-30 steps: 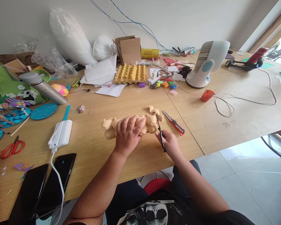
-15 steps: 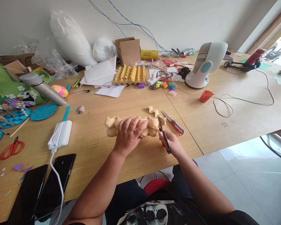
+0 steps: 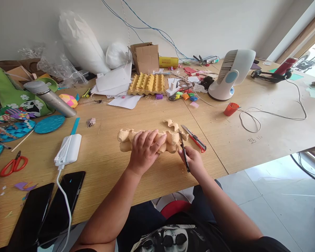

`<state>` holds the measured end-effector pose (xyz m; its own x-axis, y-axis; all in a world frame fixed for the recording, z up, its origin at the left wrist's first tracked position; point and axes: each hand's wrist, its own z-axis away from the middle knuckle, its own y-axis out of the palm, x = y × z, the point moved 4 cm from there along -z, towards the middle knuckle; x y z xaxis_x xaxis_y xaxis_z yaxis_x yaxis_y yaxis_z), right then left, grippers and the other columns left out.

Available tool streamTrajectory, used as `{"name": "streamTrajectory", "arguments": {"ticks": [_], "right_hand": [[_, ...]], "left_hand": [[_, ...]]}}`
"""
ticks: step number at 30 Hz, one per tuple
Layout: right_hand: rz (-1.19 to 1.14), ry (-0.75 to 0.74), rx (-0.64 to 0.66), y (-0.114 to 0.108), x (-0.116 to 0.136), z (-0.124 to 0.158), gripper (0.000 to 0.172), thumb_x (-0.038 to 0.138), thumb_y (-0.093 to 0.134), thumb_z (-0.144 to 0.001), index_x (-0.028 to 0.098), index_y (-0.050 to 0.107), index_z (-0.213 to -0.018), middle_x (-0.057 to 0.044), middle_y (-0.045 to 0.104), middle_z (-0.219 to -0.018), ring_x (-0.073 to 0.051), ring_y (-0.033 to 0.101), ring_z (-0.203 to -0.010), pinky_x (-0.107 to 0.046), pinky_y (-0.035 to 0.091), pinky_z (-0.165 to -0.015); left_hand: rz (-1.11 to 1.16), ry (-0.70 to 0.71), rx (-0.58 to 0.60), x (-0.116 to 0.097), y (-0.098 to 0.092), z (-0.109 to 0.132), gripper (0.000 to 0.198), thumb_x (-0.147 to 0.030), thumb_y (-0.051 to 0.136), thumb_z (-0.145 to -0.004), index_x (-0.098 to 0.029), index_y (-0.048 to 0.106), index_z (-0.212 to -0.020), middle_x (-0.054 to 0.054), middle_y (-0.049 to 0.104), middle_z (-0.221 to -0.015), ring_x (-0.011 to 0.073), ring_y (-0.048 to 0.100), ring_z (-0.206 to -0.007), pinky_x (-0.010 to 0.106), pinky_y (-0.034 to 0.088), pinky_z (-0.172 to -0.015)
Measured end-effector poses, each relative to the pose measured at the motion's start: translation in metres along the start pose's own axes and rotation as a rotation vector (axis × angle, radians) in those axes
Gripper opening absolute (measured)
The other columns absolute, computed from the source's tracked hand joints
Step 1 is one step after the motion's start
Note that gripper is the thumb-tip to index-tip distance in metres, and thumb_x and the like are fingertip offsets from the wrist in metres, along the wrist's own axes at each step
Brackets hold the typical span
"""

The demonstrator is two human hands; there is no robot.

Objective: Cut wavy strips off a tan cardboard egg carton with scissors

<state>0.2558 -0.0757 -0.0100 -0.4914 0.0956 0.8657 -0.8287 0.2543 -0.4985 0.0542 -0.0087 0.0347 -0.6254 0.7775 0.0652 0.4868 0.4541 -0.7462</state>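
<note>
My left hand (image 3: 144, 149) lies over a tan strip of egg carton (image 3: 126, 137) on the wooden table (image 3: 102, 157), its fingers pressed down around the strip. My right hand (image 3: 193, 161) grips black scissors (image 3: 183, 150); their blades point up into the strip's right end. A small cut-off piece of carton (image 3: 172, 123) lies just behind that end. A red utility knife (image 3: 195, 139) rests on the table right of the scissors.
A yellow egg tray (image 3: 146, 84), cardboard box (image 3: 145, 57) and white fan (image 3: 229, 73) stand further back. An orange cup (image 3: 231, 108) and cable are at right. A power bank (image 3: 68, 149), two phones (image 3: 60, 206), red scissors (image 3: 13, 165) and coloured craft pieces lie at left.
The scissors have shifted slightly right along the carton's right end, and the strip has turned a little under my left hand. Both hands keep their hold.
</note>
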Motion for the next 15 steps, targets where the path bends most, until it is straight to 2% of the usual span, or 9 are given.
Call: {"name": "streamTrajectory", "arguments": {"ticks": [10, 12, 15], "right_hand": [[-0.013, 0.019, 0.031, 0.001, -0.008, 0.001, 0.056, 0.068, 0.058, -0.085, 0.023, 0.034, -0.06, 0.005, 0.032, -0.058, -0.011, 0.031, -0.055, -0.027, 0.023, -0.052], [-0.059, 0.044, 0.062, -0.002, -0.009, 0.002, 0.055, 0.068, 0.059, -0.084, 0.023, 0.036, -0.061, 0.005, 0.035, -0.056, -0.011, 0.033, -0.053, -0.027, 0.024, -0.051], [-0.198, 0.068, 0.107, -0.01, -0.005, 0.002, 0.049, 0.067, 0.059, -0.084, 0.023, 0.045, -0.068, 0.004, 0.047, -0.057, -0.013, 0.042, -0.053, -0.027, 0.031, -0.051]], "left_hand": [[-0.028, -0.045, 0.017, 0.012, 0.002, 0.001, 0.065, -0.025, 0.064, -0.091, -0.028, 0.043, -0.152, 0.013, 0.055, -0.148, 0.0347, 0.045, -0.14, 0.061, 0.02, -0.123], [0.005, -0.048, 0.015, 0.013, 0.002, 0.001, 0.067, -0.023, 0.064, -0.089, -0.027, 0.042, -0.153, 0.013, 0.053, -0.15, 0.0351, 0.042, -0.143, 0.063, 0.018, -0.124], [0.079, -0.023, 0.047, 0.012, 0.003, 0.0, 0.073, -0.018, 0.064, -0.085, -0.025, 0.039, -0.153, 0.013, 0.052, -0.152, 0.0362, 0.036, -0.147, 0.064, 0.014, -0.124]]}}
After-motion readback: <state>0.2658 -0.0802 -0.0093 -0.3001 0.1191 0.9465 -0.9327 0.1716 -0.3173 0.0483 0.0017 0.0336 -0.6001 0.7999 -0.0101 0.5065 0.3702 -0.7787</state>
